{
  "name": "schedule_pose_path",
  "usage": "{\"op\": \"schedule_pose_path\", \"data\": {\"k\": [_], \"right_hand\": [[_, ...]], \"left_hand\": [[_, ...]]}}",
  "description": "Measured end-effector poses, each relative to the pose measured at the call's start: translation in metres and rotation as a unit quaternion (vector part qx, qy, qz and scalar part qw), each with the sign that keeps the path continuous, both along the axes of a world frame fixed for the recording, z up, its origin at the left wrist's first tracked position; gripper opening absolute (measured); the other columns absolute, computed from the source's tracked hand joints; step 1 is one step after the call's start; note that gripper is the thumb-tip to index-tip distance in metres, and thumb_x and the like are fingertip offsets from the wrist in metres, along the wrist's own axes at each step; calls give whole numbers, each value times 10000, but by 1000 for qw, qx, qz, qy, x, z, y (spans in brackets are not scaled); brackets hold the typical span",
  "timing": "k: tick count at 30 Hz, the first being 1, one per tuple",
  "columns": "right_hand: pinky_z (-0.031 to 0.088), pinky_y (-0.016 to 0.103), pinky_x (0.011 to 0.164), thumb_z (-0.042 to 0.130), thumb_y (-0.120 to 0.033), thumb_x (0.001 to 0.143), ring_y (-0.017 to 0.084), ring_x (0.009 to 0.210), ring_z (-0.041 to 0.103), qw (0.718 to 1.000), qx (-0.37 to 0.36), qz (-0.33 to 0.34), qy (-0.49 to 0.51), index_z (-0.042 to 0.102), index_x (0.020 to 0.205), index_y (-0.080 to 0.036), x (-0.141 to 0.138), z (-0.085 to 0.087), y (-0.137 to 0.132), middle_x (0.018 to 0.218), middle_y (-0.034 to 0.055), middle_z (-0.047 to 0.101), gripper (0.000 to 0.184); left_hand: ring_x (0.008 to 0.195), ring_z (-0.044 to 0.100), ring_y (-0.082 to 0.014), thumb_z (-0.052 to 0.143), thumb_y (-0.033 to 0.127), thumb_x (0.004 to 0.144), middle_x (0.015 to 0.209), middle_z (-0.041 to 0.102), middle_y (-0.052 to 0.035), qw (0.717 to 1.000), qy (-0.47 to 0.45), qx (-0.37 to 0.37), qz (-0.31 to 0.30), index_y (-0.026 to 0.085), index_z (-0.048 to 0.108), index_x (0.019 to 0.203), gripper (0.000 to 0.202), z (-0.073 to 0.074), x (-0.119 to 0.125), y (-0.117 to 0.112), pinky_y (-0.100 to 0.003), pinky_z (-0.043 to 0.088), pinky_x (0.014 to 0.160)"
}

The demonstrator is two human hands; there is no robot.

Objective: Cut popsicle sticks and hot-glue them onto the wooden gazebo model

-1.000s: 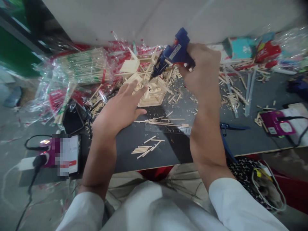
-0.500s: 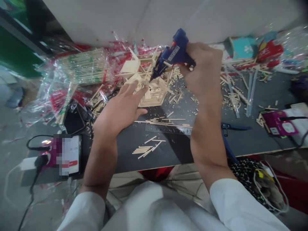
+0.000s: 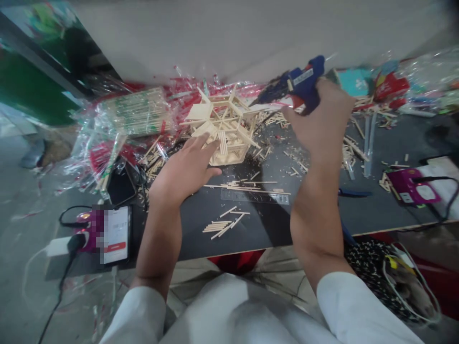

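Note:
A blue hot glue gun is in my right hand, its fingers wrapped round the handle. Its dark nozzle points left, just off the right side of a many-sided model built of thin wooden sticks. My left hand lies at the model's near left side with fingers spread and stretched out, the fingertips touching it. Flat pale wooden panels stand on the model's left part. In front of it, loose sticks lie across a clear ruler, with several shorter cut sticks closer to me.
Plastic-wrapped bundles of sticks sit at the back left. A phone lies beside a purple power socket at the left, and another purple socket is at the right. Blue-handled pliers rest right of my forearm.
My right hand has moved the glue gun right, away from the model, and its nozzle is now nearer level. My left hand stays on the model. The whole view has shifted slightly.

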State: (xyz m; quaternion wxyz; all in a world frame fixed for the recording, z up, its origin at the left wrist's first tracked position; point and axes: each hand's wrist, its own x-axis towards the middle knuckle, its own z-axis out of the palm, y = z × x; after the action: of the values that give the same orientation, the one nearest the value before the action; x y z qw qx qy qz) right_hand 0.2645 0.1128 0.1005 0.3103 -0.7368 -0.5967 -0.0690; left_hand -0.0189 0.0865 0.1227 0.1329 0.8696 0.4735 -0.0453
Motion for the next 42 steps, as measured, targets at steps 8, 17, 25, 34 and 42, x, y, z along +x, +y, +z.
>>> {"op": "schedule_pose_path", "data": {"k": [8, 17, 25, 34, 42], "right_hand": [[457, 378, 857, 774, -379, 850, 261, 857, 636, 981, -152, -113, 50, 741, 1002, -91, 36, -44, -25, 904, 174, 727, 328], [536, 407, 887, 673, -295, 911, 248, 884, 670, 973, -136, 168, 80, 740, 1128, -193, 2, -86, -105, 1046, 117, 720, 249], [523, 334, 799, 528, -225, 1038, 230, 1027, 662, 878, -236, 414, -38, 737, 1130, -224, -65, -106, -141, 1096, 91, 715, 229], [370, 319, 638, 517, -59, 976, 225, 929, 612, 826, -278, 442, -214, 690, 980, -158, -93, -93, -126, 1021, 102, 688, 199], [423, 297, 677, 540, -239, 1009, 161, 748, 603, 862, -284, 406, 109, 634, 973, -204, -77, -67, -102, 937, 49, 697, 107]], "left_hand": [[1562, 341, -322, 628, 322, 960, 1682, 371, -133, 1000, -19, -8, -15, 189, 461, 1543, 620, 2, -6, 0, -484, 317, 1273], [1541, 369, -306, 565, 375, 989, 1662, 405, -108, 999, -35, -7, -39, 220, 462, 1538, 580, -3, -16, 5, -479, 319, 1263], [1461, 457, -314, 571, 343, 989, 1570, 501, -112, 998, -48, 14, -41, 220, 498, 1486, 517, -1, -11, 6, -462, 379, 1212], [1330, 564, -304, 627, 268, 960, 1463, 578, -118, 997, -56, 45, -14, 194, 597, 1360, 407, -1, -2, -2, -433, 457, 1127], [1236, 641, -278, 622, 311, 991, 1326, 706, -87, 982, -136, 92, 90, 194, 661, 1296, 329, 10, 4, -1, -406, 494, 1042]]}}
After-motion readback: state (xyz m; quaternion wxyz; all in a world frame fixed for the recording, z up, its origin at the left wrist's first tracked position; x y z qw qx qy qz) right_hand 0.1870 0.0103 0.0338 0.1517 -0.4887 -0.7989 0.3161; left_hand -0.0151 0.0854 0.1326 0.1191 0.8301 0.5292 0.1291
